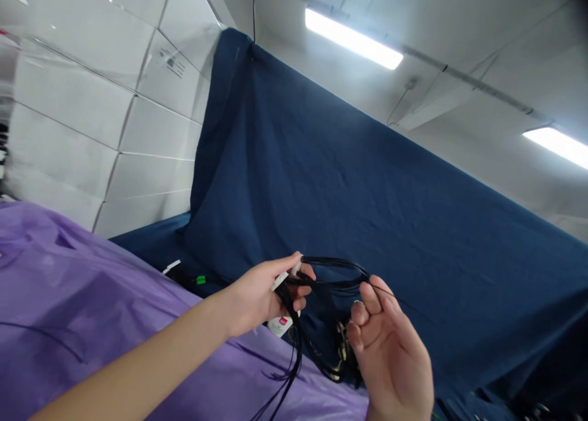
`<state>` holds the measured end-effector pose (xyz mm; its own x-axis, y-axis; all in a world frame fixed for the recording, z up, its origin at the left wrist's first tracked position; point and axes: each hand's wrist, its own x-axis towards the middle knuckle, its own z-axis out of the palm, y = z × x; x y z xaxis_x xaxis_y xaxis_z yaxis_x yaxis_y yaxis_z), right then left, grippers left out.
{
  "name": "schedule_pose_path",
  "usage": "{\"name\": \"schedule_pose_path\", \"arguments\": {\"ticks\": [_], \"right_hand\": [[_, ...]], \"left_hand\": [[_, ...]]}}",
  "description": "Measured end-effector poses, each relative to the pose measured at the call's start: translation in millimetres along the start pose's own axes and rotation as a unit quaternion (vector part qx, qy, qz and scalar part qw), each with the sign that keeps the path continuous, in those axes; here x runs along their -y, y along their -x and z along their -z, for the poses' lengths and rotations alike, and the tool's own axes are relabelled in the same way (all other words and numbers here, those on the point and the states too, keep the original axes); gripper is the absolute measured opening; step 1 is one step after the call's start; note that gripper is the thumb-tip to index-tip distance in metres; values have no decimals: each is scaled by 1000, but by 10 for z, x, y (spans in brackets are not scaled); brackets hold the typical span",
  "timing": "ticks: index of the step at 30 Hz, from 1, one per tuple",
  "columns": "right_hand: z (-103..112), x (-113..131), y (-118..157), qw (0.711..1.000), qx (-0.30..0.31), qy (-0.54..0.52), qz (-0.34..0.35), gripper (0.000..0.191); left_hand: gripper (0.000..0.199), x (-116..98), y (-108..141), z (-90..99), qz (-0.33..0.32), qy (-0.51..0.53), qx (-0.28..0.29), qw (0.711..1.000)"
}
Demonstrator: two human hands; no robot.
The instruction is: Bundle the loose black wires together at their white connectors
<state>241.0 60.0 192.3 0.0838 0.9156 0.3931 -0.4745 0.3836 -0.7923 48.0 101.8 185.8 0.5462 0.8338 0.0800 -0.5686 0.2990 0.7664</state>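
My left hand (271, 289) is closed around a bundle of thin black wires (296, 341) with white connectors (279, 280) on it. Several wire ends hang loose below that hand. From a white piece at the left fingertips, the wires loop across to the right. There my right hand (390, 341) pinches part of the loop between thumb and forefinger, palm turned toward me. One fine wire sticks out past the right fingertips. Partly hidden behind the left hand is a white container (280, 325) with a pink label.
Purple sheeting (151, 323) covers the surface at left and below. A dark blue cloth (367, 182) hangs behind the hands. Stacked white boxes (68, 102) stand at upper left. Dark items with a green piece (200, 280) lie beyond the sheeting. Lights (353, 38) hang overhead.
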Motion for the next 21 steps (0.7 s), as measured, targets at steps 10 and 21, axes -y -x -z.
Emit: {"name": "schedule_pose_path", "arguments": {"ticks": [10,21], "right_hand": [[-104,-128,-51,975,-164,68,137,23],[-93,-3,27,965,-120,11,235,15]], "left_hand": [[39,35,-23,64,25,-15,33,999],[37,32,11,-32,0,-48,-26,999]]}}
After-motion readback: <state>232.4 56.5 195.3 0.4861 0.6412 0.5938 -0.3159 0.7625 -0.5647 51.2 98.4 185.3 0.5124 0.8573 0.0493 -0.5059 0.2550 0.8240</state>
